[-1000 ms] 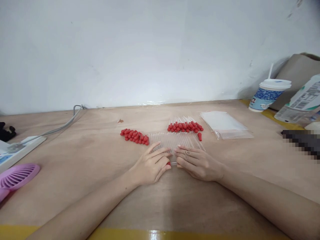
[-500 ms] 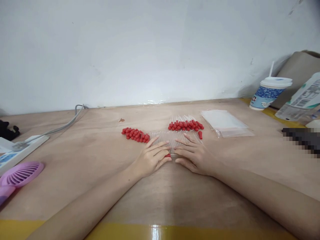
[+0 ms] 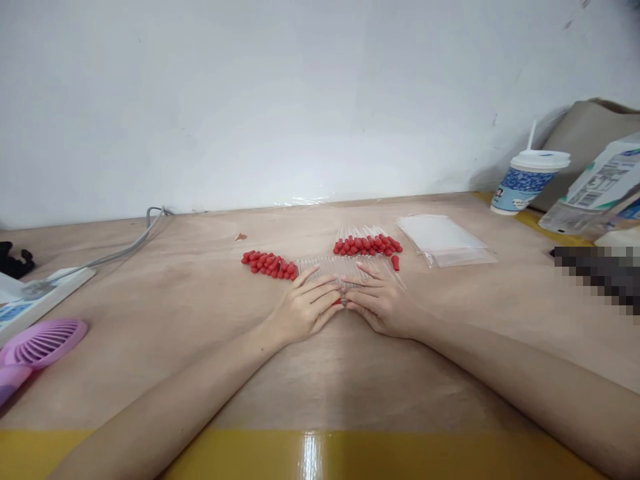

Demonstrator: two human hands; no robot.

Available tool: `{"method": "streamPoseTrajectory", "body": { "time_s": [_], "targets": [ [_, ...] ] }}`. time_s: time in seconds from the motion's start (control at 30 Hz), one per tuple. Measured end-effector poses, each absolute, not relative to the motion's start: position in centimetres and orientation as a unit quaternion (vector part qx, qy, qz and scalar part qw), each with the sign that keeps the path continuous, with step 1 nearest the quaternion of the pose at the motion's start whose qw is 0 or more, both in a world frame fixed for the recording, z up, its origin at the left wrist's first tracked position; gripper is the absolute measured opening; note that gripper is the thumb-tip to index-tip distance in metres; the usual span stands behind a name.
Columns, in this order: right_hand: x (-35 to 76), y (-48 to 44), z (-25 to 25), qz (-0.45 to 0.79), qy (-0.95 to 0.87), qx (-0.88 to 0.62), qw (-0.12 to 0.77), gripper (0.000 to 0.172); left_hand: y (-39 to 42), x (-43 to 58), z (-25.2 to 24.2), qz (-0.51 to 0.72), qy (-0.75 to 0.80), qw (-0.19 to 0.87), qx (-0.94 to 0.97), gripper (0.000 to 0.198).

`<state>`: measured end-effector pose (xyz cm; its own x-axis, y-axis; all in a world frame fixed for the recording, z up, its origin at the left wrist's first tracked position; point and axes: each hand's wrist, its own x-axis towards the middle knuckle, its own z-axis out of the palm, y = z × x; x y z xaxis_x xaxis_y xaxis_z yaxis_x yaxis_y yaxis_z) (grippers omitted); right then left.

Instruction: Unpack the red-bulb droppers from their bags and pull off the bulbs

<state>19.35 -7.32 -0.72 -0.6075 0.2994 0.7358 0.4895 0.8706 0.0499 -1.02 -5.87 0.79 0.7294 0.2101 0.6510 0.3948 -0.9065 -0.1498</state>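
Note:
In the middle of the table my left hand (image 3: 304, 308) pinches a red rubber bulb (image 3: 337, 302) between thumb and fingers. My right hand (image 3: 383, 303) meets it tip to tip, its thumb and forefinger closed on a thin glass tube that they mostly hide. Beneath and beyond the fingers lies a row of clear glass tubes (image 3: 330, 265). Left of that row is a heap of red bulbs (image 3: 269, 264). Behind the right hand lie several droppers (image 3: 367, 245), glass tubes with red bulbs on their near ends. A single red bulb (image 3: 395, 263) rests by itself near them.
Clear plastic bags (image 3: 445, 239) lie at the right rear. Further right are a lidded paper cup (image 3: 527, 181) with a straw and a plastic package (image 3: 595, 187). On the left are a pink fan (image 3: 45, 343), a power strip (image 3: 55, 297) and a grey cable (image 3: 125, 251).
My hands have come closer together, and the fingertips now meet around the bulb and tube. The whole view has shifted slightly.

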Motion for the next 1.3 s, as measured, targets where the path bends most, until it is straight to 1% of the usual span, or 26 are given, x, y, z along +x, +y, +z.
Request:
{"method": "streamPoseTrajectory", "body": {
  "time_s": [0.13, 0.4, 0.53, 0.73, 1.3],
  "targets": [
    [19.3, -7.3, -0.7, -0.123, -0.891, -0.197, 0.39, 0.014, -6.2, -0.9, 1.0, -0.311, -0.17, 0.13, -0.926, 0.014],
    [19.5, -7.4, -0.3, -0.123, -0.904, -0.186, 0.366, 0.016, -6.0, -0.9, 1.2, -0.303, -0.181, 0.123, -0.928, 0.012],
    [19.4, -7.6, -0.1, -0.127, -0.903, -0.18, 0.37, 0.016, -6.0, -1.0, 1.3, -0.299, -0.177, 0.119, -0.93, 0.014],
    [19.7, -7.8, -0.3, -0.158, -0.898, -0.175, 0.372, 0.013, -6.2, -1.2, 1.5, -0.294, -0.177, 0.114, -0.932, 0.017],
    [20.5, -8.0, -0.1, -0.238, -0.895, -0.142, 0.35, 0.011, -6.6, -1.8, 1.7, -0.294, -0.17, 0.122, -0.932, 0.018]
  ]
}}
